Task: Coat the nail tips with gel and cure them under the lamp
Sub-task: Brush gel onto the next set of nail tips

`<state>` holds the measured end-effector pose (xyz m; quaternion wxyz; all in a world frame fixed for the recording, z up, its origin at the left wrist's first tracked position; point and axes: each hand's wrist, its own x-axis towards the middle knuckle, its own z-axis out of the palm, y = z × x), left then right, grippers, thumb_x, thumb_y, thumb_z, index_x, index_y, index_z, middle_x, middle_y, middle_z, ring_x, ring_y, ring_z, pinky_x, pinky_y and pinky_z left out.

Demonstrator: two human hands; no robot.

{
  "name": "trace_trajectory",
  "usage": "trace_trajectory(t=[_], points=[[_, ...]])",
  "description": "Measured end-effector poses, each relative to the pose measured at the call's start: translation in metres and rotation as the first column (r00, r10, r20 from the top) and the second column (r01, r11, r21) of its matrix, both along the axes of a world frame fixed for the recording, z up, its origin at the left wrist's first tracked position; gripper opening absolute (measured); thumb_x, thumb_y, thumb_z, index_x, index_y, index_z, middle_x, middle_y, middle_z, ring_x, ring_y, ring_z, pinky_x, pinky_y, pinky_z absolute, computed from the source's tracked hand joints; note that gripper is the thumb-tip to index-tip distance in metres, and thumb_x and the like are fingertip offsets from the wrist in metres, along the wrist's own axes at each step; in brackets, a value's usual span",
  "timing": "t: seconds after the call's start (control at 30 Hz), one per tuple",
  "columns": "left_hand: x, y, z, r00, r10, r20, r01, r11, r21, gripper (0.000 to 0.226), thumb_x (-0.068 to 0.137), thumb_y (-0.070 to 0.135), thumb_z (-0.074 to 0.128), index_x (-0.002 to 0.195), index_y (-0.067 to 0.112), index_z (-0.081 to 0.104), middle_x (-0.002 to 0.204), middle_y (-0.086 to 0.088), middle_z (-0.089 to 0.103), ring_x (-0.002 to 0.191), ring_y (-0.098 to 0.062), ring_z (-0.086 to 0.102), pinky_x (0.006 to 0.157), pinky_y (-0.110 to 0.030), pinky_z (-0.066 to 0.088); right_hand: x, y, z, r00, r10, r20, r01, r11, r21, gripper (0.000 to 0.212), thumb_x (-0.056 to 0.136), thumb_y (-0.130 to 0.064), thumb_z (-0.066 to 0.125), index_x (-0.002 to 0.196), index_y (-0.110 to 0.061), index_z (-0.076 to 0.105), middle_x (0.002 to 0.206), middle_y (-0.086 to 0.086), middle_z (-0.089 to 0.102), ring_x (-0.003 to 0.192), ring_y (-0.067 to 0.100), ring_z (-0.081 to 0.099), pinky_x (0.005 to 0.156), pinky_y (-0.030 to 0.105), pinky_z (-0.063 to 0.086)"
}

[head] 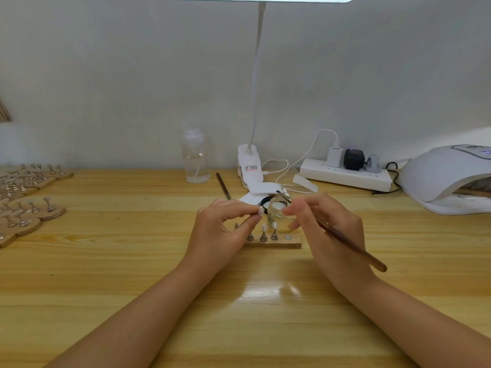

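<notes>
Loading gel: right hand [321,224] grips the brush [345,240], bristles at the jar [277,213] rim; left hand [225,221] pinches a nail tip [261,211] beside it. Next, probably, a steady stroke onto that tip.

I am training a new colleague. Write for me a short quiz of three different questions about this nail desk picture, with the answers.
1. True or false: the left hand pinches a small pale nail tip.
2. Which tool does the right hand hold? A) scissors B) long brown-handled brush C) tweezers
3. Fill in: the brush tip is at the rim of the small clear glass ___.

Key: 1 true; 2 B; 3 jar. The white dome-shaped curing lamp sits at the far right on the wooden table.
</notes>
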<state>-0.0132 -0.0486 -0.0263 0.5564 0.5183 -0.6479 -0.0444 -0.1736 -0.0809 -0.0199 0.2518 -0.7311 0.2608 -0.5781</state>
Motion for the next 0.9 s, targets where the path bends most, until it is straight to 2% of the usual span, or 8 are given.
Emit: trace_trajectory(t=[0.13, 0.23, 0.3, 0.43, 0.57, 0.67, 0.77, 0.9], points=[[-0.002, 0.001, -0.001, 0.999, -0.028, 0.036, 0.028, 0.999, -0.019, 0.024, 0.07, 0.011, 0.075, 0.092, 0.02, 0.072, 0.084, 0.008, 0.07, 0.086, -0.013, 0.062, 0.085, -0.051, 0.043, 0.003, -0.003, -0.003, 0.991, -0.056, -0.121, 0.042, 0.992, -0.115, 0.014, 0.077, -0.031, 0.069, 0.085, -0.025, 0.059, 0.079, -0.016, 0.067, 0.079, -0.005, 0.062, 0.071, 0.002, 0.04], [-0.003, 0.001, -0.001, 0.999, -0.042, 0.035, 0.042, 0.999, -0.014, 0.029, 0.07, 0.011, 0.074, 0.096, 0.025, 0.069, 0.084, 0.013, 0.069, 0.086, -0.014, 0.061, 0.083, -0.057, 0.04, 0.005, -0.004, -0.005, 0.977, -0.048, -0.209, 0.015, 0.988, -0.154, 0.031, 0.071, -0.029, 0.074, 0.091, -0.034, 0.051, 0.095, -0.012, 0.066, 0.093, -0.002, 0.058, 0.082, 0.006, 0.04], [-0.003, 0.002, -0.001, 0.998, -0.057, 0.039, 0.057, 0.998, -0.004, 0.026, 0.071, 0.015, 0.074, 0.095, 0.026, 0.07, 0.084, 0.016, 0.068, 0.087, -0.013, 0.06, 0.082, -0.058, 0.04, 0.005, -0.005, -0.007, 0.973, -0.035, -0.228, -0.004, 0.986, -0.167, 0.037, 0.072, -0.027, 0.075, 0.093, -0.04, 0.047, 0.097, -0.011, 0.066, 0.095, -0.001, 0.058, 0.086, 0.011, 0.041], [-0.003, 0.003, 0.001, 0.995, -0.092, 0.036, 0.092, 0.996, 0.006, 0.022, 0.07, 0.034, 0.065, 0.09, 0.03, 0.071, 0.082, 0.021, 0.067, 0.086, -0.01, 0.059, 0.08, -0.058, 0.04, 0.004, -0.005, -0.006, 0.975, -0.029, -0.219, -0.018, 0.977, -0.213, 0.022, 0.077, -0.035, 0.065, 0.093, -0.035, 0.05, 0.092, -0.011, 0.065, 0.093, -0.001, 0.057, 0.085, 0.008, 0.039], [-0.005, 0.003, 0.002, 0.994, -0.1, 0.041, 0.099, 0.995, 0.018, 0.022, 0.069, 0.036, 0.064, 0.09, 0.032, 0.069, 0.083, 0.021, 0.066, 0.085, -0.011, 0.059, 0.082, -0.058, 0.04, 0.004, -0.005, -0.004, 0.975, -0.012, -0.22, -0.035, 0.977, -0.208, 0.019, 0.079, -0.034, 0.061, 0.094, -0.034, 0.05, 0.091, -0.012, 0.064, 0.092, -0.003, 0.057, 0.084, 0.007, 0.038], [-0.005, 0.003, 0.003, 0.995, -0.09, 0.046, 0.087, 0.995, 0.056, 0.029, 0.067, 0.039, 0.064, 0.096, 0.035, 0.065, 0.086, 0.023, 0.066, 0.089, -0.008, 0.059, 0.086, -0.056, 0.04, 0.004, -0.004, -0.004, 0.983, 0.023, -0.181, -0.049, 0.989, -0.14, 0.025, 0.078, -0.025, 0.07, 0.092, -0.034, 0.051, 0.09, -0.014, 0.064, 0.091, -0.004, 0.059, 0.083, 0.009, 0.041], [-0.005, 0.004, 0.003, 0.995, -0.092, 0.045, 0.085, 0.988, 0.129, 0.041, 0.061, 0.047, 0.065, 0.1, 0.047, 0.056, 0.096, 0.027, 0.062, 0.095, 0.0, 0.056, 0.093, -0.051, 0.039, 0.001, -0.006, -0.002, 0.988, 0.029, -0.149, -0.04, 0.996, -0.075, 0.025, 0.077, -0.012, 0.073, 0.089, -0.025, 0.056, 0.088, -0.012, 0.065, 0.089, -0.001, 0.061, 0.083, 0.013, 0.045], [-0.002, 0.002, 0.001, 0.996, -0.089, 0.031, 0.079, 0.967, 0.242, 0.06, 0.051, 0.055, 0.066, 0.106, 0.053, 0.044, 0.102, 0.027, 0.057, 0.096, 0.009, 0.052, 0.098, -0.044, 0.038, -0.011, -0.014, 0.004, 0.982, -0.006, -0.188, -0.003, 0.999, -0.047, 0.019, 0.075, -0.014, 0.073, 0.087, -0.019, 0.058, 0.085, -0.01, 0.063, 0.081, 0.002, 0.062, 0.078, 0.015, 0.048]])
